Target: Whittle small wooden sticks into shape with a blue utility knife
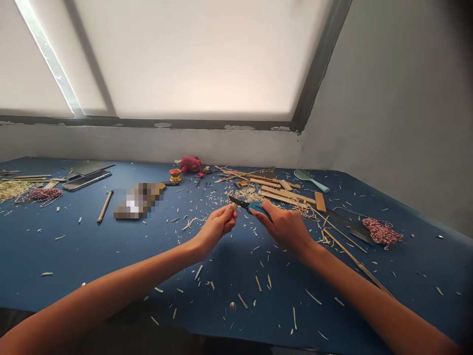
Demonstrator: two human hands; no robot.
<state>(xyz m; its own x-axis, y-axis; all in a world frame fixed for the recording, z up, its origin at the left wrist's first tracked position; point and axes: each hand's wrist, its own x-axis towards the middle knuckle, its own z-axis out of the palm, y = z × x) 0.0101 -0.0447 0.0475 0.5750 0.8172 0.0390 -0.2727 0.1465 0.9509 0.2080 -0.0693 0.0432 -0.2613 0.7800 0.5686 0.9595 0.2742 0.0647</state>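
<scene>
Near the middle of the view, my left hand [222, 221] is closed round a small pale piece of wood [234, 207], most of it hidden by the fingers. My right hand [286, 224] grips the blue handle of a utility knife [254, 207]. The knife's dark blade points left and lies at the top of the wood piece; whether it touches cannot be made out. Both hands are above a blue table [148, 256] strewn with pale shavings.
Bamboo strips [288, 195] and a pile of shavings lie behind my hands. Farther right are a green hairbrush [312, 180] and red-white cord [382, 231]. A short stick [105, 206], a blurred object [138, 201] and a red figure [189, 164] lie left and back.
</scene>
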